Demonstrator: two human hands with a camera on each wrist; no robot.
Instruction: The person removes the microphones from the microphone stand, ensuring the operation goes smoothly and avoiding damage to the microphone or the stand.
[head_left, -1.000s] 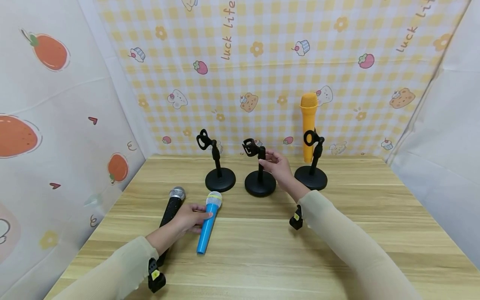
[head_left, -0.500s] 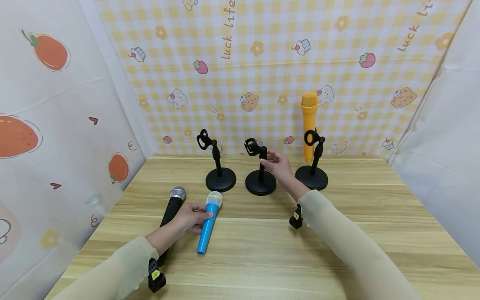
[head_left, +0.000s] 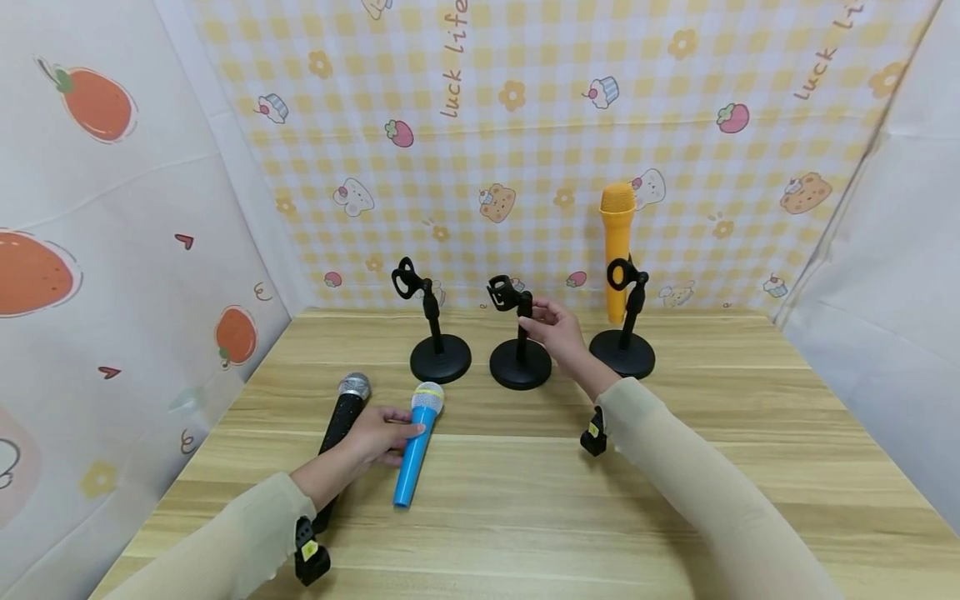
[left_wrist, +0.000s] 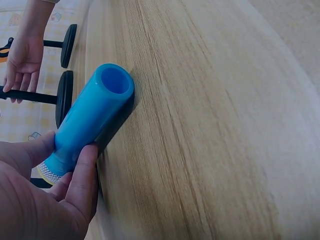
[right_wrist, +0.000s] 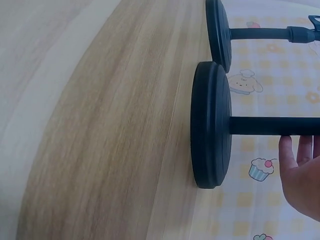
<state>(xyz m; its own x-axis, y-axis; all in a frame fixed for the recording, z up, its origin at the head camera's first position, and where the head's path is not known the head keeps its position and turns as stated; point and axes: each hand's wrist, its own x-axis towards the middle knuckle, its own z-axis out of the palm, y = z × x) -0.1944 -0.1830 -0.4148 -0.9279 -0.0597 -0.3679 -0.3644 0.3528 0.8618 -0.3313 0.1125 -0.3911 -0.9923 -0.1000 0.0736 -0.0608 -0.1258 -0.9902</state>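
A pale wood-grain surface (head_left: 517,492) is carrying a black, round-based microphone stand (head_left: 521,367). The right hand (head_left: 558,335) is pinching its pole (right_wrist: 270,126) with the fingers (right_wrist: 286,152); keeping the base (right_wrist: 210,125) flat beneath them should help against tipping. Between its fingers, the left hand (head_left: 375,437) is grasping a blue, tubular microphone (head_left: 411,471) near the silver mesh head (head_left: 427,397).

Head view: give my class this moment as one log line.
left hand: holds blue microphone; right hand: holds middle stand; black microphone: lying on table; yellow microphone: upright at right stand; left stand: no microphone
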